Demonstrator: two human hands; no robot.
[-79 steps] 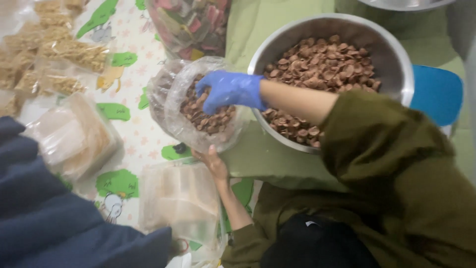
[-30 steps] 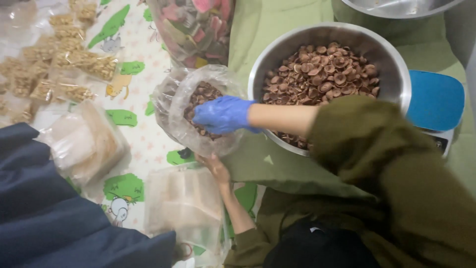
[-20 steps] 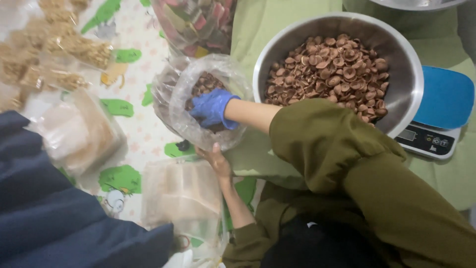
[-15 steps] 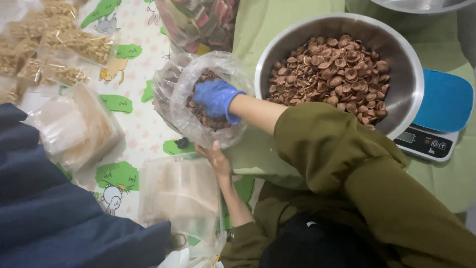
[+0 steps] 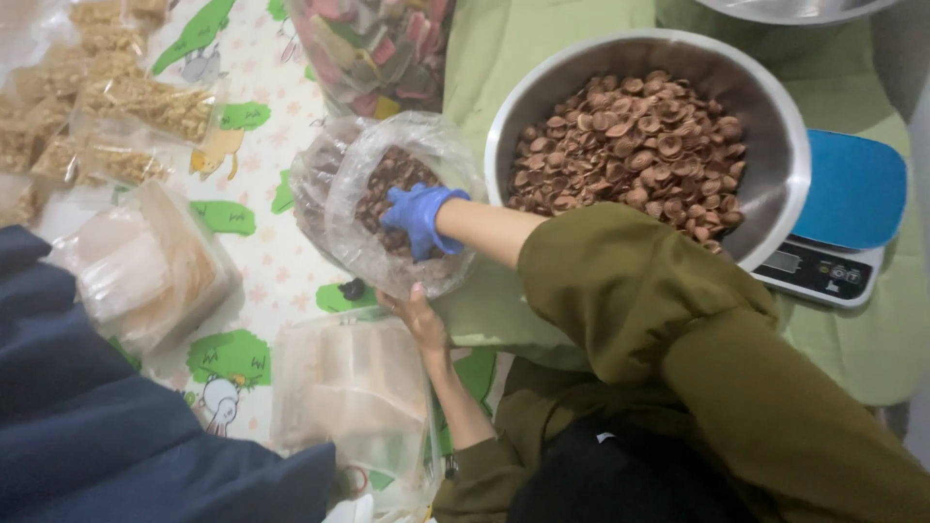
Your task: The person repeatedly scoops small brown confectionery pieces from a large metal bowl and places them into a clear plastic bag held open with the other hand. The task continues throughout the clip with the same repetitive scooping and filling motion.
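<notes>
Your right hand (image 5: 418,215), in a blue glove, is inside the clear plastic bag (image 5: 363,257), fingers curled down among the brown shell-shaped snacks (image 5: 380,179) at its bottom; whether it grips any you cannot tell. Your bare left hand (image 5: 418,315) pinches the bag's near edge from below, holding the mouth open. The bag lies just left of the steel bowl (image 5: 775,145) heaped with the same snacks, beside a blue scale (image 5: 838,223).
</notes>
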